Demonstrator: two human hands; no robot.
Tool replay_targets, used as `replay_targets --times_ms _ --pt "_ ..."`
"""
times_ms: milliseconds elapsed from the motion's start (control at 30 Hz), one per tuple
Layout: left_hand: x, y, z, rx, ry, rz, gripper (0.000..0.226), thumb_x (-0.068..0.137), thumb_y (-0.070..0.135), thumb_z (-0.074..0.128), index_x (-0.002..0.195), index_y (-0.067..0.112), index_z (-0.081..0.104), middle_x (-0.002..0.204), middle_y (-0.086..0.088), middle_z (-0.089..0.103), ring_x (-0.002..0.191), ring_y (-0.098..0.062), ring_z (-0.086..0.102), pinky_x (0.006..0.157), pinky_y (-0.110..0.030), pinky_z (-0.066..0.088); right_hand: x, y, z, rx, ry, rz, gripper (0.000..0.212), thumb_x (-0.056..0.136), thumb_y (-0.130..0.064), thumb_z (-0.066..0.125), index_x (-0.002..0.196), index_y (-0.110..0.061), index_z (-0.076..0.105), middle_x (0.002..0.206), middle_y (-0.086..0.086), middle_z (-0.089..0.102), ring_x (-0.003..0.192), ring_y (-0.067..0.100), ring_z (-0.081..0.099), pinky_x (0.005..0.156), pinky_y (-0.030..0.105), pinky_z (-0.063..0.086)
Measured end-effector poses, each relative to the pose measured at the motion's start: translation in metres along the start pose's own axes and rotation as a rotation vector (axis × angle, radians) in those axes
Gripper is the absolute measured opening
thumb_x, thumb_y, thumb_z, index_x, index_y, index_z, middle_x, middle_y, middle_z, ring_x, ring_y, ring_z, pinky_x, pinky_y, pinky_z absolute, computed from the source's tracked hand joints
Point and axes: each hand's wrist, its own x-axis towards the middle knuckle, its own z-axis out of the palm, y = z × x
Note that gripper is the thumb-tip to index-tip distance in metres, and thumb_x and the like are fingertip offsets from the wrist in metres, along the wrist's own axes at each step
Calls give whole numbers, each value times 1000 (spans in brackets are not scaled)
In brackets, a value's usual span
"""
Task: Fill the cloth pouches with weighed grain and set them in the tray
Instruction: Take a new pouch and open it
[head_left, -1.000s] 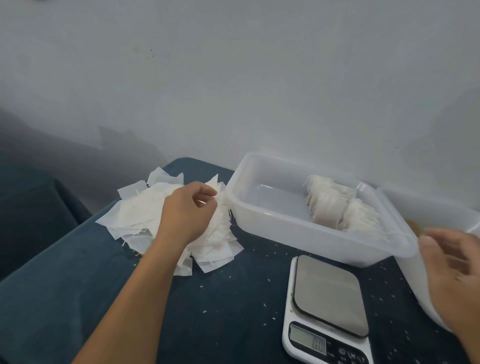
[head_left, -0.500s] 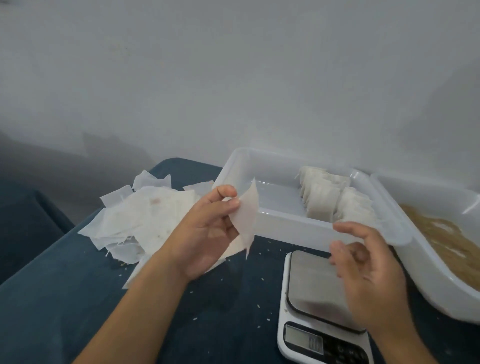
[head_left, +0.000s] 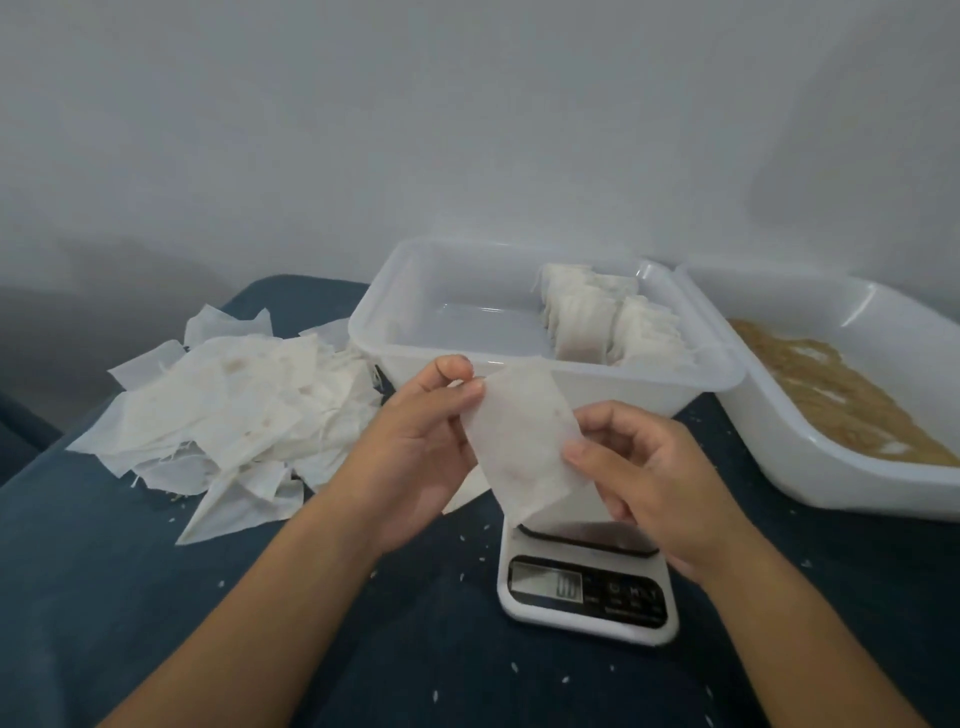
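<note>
Both hands hold one flat white cloth pouch above the front of the scale. My left hand pinches its upper left edge; my right hand grips its right side. A heap of empty white pouches lies on the dark blue cloth to the left. The clear plastic tray stands behind the hands, with several filled pouches packed upright at its right end. A white tub of brown grain sits at the right.
A white digital kitchen scale sits in front of the tray, its platform partly hidden by the pouch and my right hand. Loose grains dot the blue cloth. A pale wall rises close behind the tray.
My left hand lifted one pouch off the heap and brought it right, over the scale. My right hand came in from the grain tub and took hold of the pouch's other side.
</note>
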Motion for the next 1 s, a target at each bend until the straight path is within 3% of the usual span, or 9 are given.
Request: replay_targets --times_ms 100,200,267,400,600,700,800,933,1000 --pt "4 -2 -9 298 167 130 14 93 11 70 90 23 65 87 4 70 82 -15 67 76 -28 57 2 2 -1 36 108 -17 3 94 -13 72 92 -13 74 67 -4 62 47 8 45 44 17 40" --pt "6 -6 -26 1128 311 354 14 92 22 72 97 33 65 89 13 70 87 -7 68 80 -17 52 5 3 -5 155 252 -14 12 95 -14 71 86 -20 76 67 -2 60 46 7 44 42 16 36" --pt "6 -8 -35 1455 162 333 22 86 35 76 102 38 62 93 16 66 94 -3 61 80 -14 47 7 4 -8 208 316 -13 17 96 -15 70 83 -23 76 67 -4 60 46 6 43 41 16 34" --pt "6 -22 -41 1730 -71 55 39 81 44 74 115 45 54 104 21 53 103 -1 53 90 -24 46 9 8 -12 224 349 -12 17 98 -16 69 83 -23 76 70 -5 63 47 6 42 43 16 35" --pt "11 -28 -45 1802 40 123 14 96 24 57 104 35 57 83 21 51 90 -8 57 73 -23 41 11 13 -15 236 353 -25 11 95 -20 72 85 -22 76 65 -8 60 46 6 41 43 18 34" --pt "12 -13 -39 1445 242 205 2 96 40 62 96 38 63 83 18 66 79 2 62 66 -14 45 11 13 -15 234 341 -33 11 95 -20 71 86 -22 77 71 -7 64 48 6 42 43 18 35" --pt "11 20 -46 1091 503 310 11 86 34 67 94 41 64 84 14 69 68 3 63 67 -22 47 10 12 -15 231 337 -28 16 98 -16 68 86 -21 76 72 -5 65 49 6 43 43 18 35" --pt "4 55 -78 1131 815 288 25 91 27 63 113 37 61 98 11 67 84 -11 66 66 -29 45 8 10 -12 228 325 -21 17 98 -15 68 85 -20 76 66 -4 62 48 6 43 43 17 35" --pt "4 58 -92 1266 905 196 38 94 23 63 131 29 55 114 4 64 100 -21 62 80 -35 46 8 9 -10 201 316 -21 14 98 -17 68 87 -19 76 66 0 62 48 7 44 43 17 35"
